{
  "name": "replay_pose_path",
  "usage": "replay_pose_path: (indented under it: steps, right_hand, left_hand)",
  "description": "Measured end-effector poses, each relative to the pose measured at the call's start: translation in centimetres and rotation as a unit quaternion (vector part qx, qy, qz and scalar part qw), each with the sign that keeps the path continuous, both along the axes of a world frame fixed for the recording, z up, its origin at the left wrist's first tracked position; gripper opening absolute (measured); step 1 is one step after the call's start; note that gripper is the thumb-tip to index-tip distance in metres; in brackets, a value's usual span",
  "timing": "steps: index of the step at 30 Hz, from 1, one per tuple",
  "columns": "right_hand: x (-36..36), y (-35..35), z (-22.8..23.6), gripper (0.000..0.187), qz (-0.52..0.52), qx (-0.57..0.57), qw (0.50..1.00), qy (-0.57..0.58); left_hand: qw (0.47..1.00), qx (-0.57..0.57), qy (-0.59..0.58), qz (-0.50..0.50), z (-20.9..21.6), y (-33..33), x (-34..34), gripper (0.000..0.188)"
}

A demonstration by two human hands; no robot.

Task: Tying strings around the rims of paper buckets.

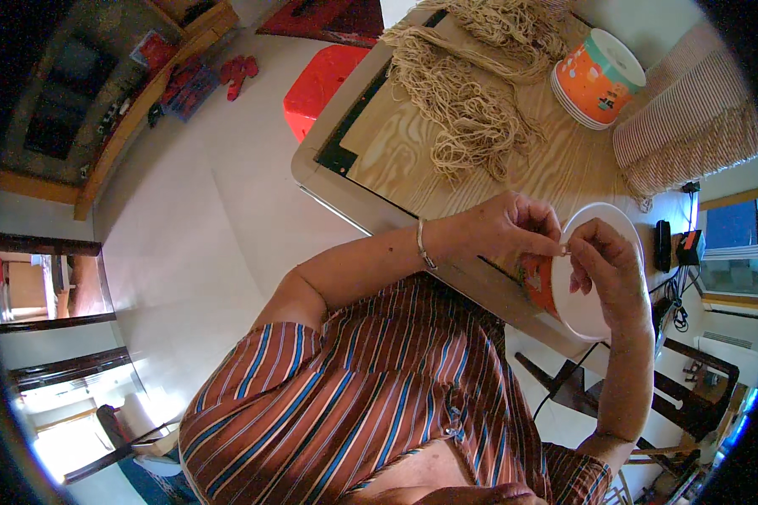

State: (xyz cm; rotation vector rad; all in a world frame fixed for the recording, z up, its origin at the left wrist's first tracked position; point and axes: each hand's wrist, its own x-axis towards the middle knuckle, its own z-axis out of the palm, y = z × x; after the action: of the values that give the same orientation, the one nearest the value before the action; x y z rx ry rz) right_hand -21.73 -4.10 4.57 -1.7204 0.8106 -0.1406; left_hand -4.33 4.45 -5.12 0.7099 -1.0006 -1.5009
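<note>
Over the mouth of a large paper tub (600,324), white inside and orange outside, my two hands meet fingertip to fingertip. My left hand (514,225), with a bracelet (424,244) on its wrist, is closed in a pinch. Thumb and forefinger of my right hand (606,263) also press together, touching the left fingertips. Whatever lies between them is too small to make out. Beyond the hands, a loose heap of beige yarn (472,101) spreads over the wood-grained table top (387,156).
A stack of orange and green paper tubs (600,80) stands upside down at the far right of the table. Beside it lies a striped woven cloth (691,114). Black cables (674,303) hang at the right. A red stool (320,88) stands beyond the table's left edge.
</note>
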Motion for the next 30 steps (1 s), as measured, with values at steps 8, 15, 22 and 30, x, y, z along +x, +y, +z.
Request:
replay_pose_path:
  steps: [8, 15, 22, 30]
  right_hand:
    - [-0.4, -0.5, 0.0, 0.013, 0.003, 0.028, 0.999, -0.02]
    - [-0.7, -0.6, 0.3, 0.012, -0.006, 0.03, 1.0, -0.002]
    - [-1.0, -0.6, 0.0, 0.011, 0.027, 0.017, 0.999, -0.026]
    - [-0.3, 1.0, 0.1, 0.011, 0.036, -0.046, 0.997, -0.046]
  left_hand:
    - [0.999, -0.014, -0.039, -0.017, 0.6, 0.1, 0.5, 0.011]
    - [0.998, -0.045, -0.042, -0.011, -0.5, 0.1, 0.5, 0.013]
    - [0.99, -0.115, -0.001, 0.084, -2.9, 0.1, 0.0, 0.011]
    - [0.967, -0.127, -0.107, 0.191, -2.9, 1.0, -2.0, 0.01]
